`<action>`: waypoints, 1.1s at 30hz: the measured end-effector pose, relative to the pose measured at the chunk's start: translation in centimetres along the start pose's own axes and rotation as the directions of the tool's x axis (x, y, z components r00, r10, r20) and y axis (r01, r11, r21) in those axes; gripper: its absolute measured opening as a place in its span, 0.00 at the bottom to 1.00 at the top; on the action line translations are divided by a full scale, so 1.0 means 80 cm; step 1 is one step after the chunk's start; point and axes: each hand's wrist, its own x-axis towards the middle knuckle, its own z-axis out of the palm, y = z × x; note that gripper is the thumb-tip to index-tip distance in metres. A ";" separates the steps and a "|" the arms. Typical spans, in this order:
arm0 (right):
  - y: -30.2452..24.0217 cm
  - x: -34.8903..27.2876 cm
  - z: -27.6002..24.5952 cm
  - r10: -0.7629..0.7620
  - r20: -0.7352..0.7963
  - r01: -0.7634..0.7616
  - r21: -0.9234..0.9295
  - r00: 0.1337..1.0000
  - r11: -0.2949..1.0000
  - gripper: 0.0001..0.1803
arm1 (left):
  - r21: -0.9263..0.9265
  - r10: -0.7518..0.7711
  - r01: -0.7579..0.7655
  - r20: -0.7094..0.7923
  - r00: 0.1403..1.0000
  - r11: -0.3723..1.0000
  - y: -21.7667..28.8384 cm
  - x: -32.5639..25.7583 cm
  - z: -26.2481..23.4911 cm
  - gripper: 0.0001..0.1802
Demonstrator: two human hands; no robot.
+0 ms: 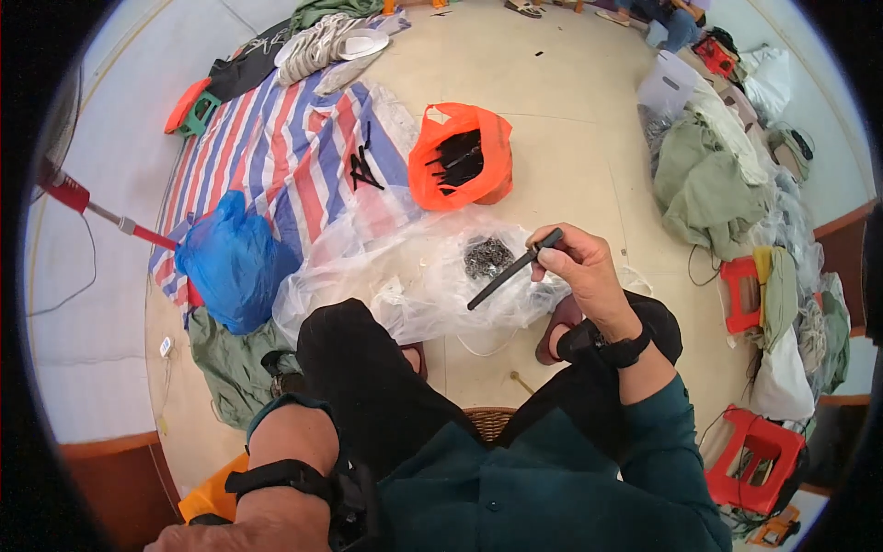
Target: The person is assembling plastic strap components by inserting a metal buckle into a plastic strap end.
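My right hand (581, 262) is closed round the upper end of a slim black bar (497, 282), which slants down to the left above a clear plastic sheet. The bar's exact kind is unclear. Below it on the sheet lies a pile of small dark metal pieces (488, 258). Several similar black pieces (458, 158) fill an orange plastic bag (501, 161) farther ahead. Low at the left edge of the picture, my left hand (198, 535) is partly cut off, beside a yellow-orange object (210, 497); its fingers are hidden.
A striped tarp (248, 152) with a few loose black pieces (362, 169) spreads at the left. A knotted blue bag (235, 262) stands on its near part. Green cloth (704, 179), red stools (756, 460) and bags line the right. People's legs (681, 32) show far off.
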 end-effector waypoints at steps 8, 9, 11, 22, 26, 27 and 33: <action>-0.004 0.001 -0.003 -0.042 0.007 0.042 -0.034 0.999 0.999 0.08 | -0.028 -0.030 0.030 0.026 0.999 0.999 -0.011 0.012 -0.001 0.10; -0.003 0.001 -0.004 -0.048 0.018 0.049 -0.028 0.999 0.998 0.08 | -0.032 -0.036 0.036 0.026 0.999 0.999 -0.012 0.007 -0.004 0.11; -0.005 0.001 -0.005 -0.045 0.013 0.045 0.001 0.999 0.999 0.08 | -0.032 -0.041 0.042 0.020 0.999 0.999 -0.014 0.017 0.002 0.11; -0.012 -0.007 -0.015 0.000 0.041 -0.002 0.038 0.999 0.999 0.09 | -0.074 -0.325 0.341 0.168 0.931 0.937 -0.086 0.159 0.064 0.12; -0.011 -0.003 -0.007 -0.013 0.074 0.000 0.180 0.997 0.984 0.08 | 0.019 -0.544 0.582 0.379 0.749 0.813 -0.166 0.148 0.066 0.08; -0.009 -0.003 -0.007 -0.018 0.086 0.001 0.197 0.996 0.980 0.08 | -0.046 -0.587 0.674 0.449 0.673 0.737 -0.168 0.145 0.069 0.07; -0.025 -0.004 -0.002 0.071 0.137 -0.082 0.073 0.988 0.994 0.09 | -0.266 -0.544 0.686 0.447 0.710 0.677 -0.199 0.133 0.070 0.07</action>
